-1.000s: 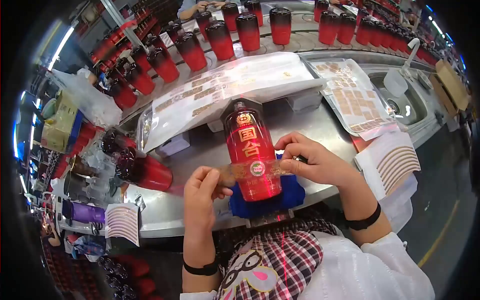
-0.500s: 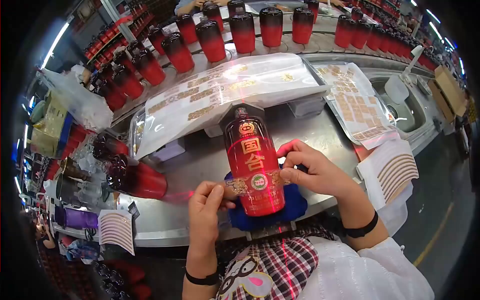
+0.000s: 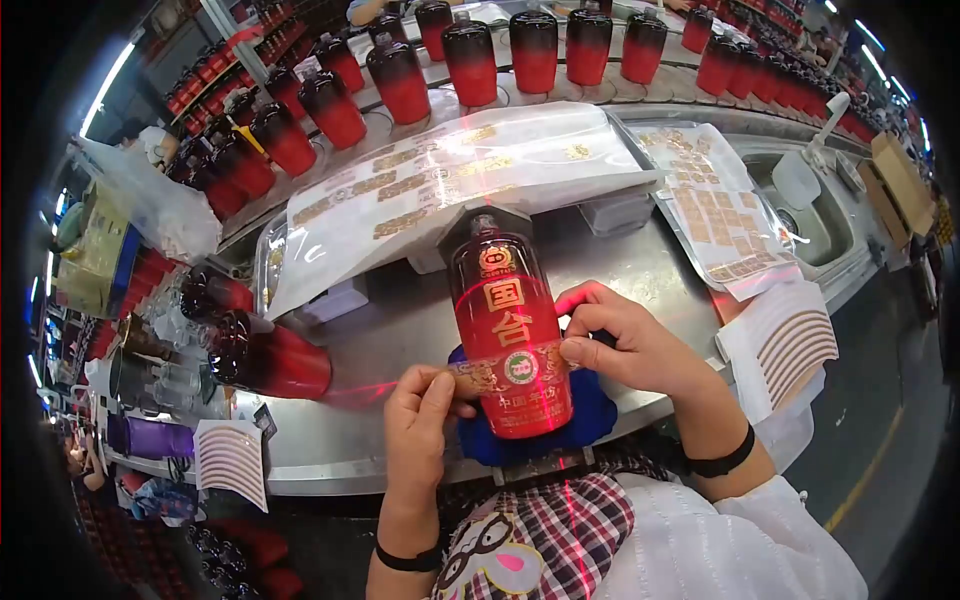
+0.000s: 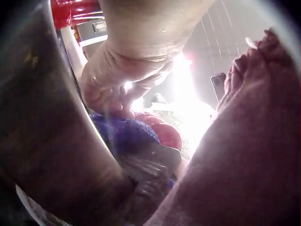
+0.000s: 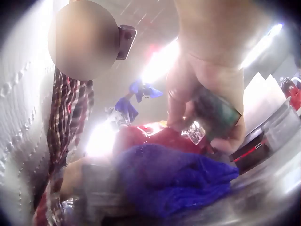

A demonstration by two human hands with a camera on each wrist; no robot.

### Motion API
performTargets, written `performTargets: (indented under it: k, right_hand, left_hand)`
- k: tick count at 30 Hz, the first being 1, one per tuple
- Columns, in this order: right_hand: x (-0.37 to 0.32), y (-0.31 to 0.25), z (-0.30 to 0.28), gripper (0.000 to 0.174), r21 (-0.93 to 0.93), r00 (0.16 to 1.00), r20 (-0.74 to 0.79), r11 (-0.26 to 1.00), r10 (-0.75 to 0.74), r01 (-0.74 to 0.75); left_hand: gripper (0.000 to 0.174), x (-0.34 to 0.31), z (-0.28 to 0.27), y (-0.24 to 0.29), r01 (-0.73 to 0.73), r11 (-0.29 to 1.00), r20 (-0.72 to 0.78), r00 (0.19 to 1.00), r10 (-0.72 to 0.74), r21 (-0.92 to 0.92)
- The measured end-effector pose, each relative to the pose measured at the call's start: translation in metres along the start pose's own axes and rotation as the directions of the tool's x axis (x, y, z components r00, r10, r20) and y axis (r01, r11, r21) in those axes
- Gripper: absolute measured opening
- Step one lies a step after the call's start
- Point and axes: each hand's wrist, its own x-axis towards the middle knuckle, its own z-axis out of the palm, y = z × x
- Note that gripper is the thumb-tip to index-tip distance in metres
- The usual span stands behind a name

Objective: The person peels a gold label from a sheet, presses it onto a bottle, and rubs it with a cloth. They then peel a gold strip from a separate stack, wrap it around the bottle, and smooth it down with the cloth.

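A red-and-black bottle (image 3: pixel 508 298) with gold characters lies tilted, neck away from me, on a blue cloth (image 3: pixel 592 412). Across its lower front runs a clear label strip (image 3: pixel 474 378) with gold scrollwork and a round green-and-white emblem. My left hand (image 3: pixel 418 425) pinches the strip's left end between thumb and fingers. At the bottle's right side, my right hand (image 3: pixel 645 348) pinches the other end. A dark green flat piece (image 5: pixel 217 113) sits within the right hand's fingers in the right wrist view. Left wrist glare hides most of the left fingertips' contact.
A paper-covered tray (image 3: pixel 350 222) of gold decals stands beyond the bottle, another decal tray (image 3: pixel 715 210) at right. Dark red bottles (image 3: pixel 270 360) lie at left. Sheets of curved strips (image 3: pixel 785 345) hang by the table edge. Bottles line the conveyor (image 3: pixel 440 100) behind; a sink (image 3: pixel 825 225) is far right.
The strip, held at both ends, now lies closer along the bottle's front, which shows more lettering below it. The view has shifted slightly; bottles on the conveyor have moved right. Both hands keep their pinch.
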Motion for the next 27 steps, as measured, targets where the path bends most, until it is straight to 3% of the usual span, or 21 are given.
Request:
performTargets:
  k: [11, 14, 17, 20, 21, 27]
  right_hand:
    - [0.000, 0.003, 0.000, 0.019, -0.012, 1.000, -0.003, 0.999, -0.030, 0.030]
    - [0.000, 0.003, 0.000, 0.019, -0.009, 1.000, -0.008, 1.000, -0.017, 0.017]
    - [-0.001, 0.003, 0.001, 0.019, 0.008, 1.000, -0.014, 1.000, -0.007, 0.007]
    - [0.000, 0.002, 0.001, 0.018, 0.003, 1.000, -0.006, 1.000, -0.016, 0.016]
    - [0.000, 0.001, 0.001, 0.018, 0.000, 1.000, -0.004, 1.000, -0.018, 0.018]
    - [-0.001, 0.003, 0.001, 0.018, -0.004, 1.000, -0.016, 1.000, -0.019, 0.019]
  left_hand:
    - [0.020, 0.001, -0.009, -0.007, 0.023, 0.999, -0.067, 0.998, -0.021, 0.028]
    - [0.032, 0.004, -0.002, -0.008, -0.197, 0.978, -0.257, 0.944, 0.206, 0.063]
    - [0.046, 0.003, 0.012, 0.000, -0.363, 0.917, -0.107, 0.918, 0.382, 0.167]
    - [0.059, 0.009, 0.027, -0.005, -0.385, 0.915, 0.011, 0.922, 0.387, 0.122]
    - [0.064, 0.010, 0.029, -0.008, -0.331, 0.943, 0.023, 0.944, 0.330, 0.035]
    - [0.065, 0.010, 0.037, -0.007, -0.289, 0.957, 0.048, 0.956, 0.289, -0.003]
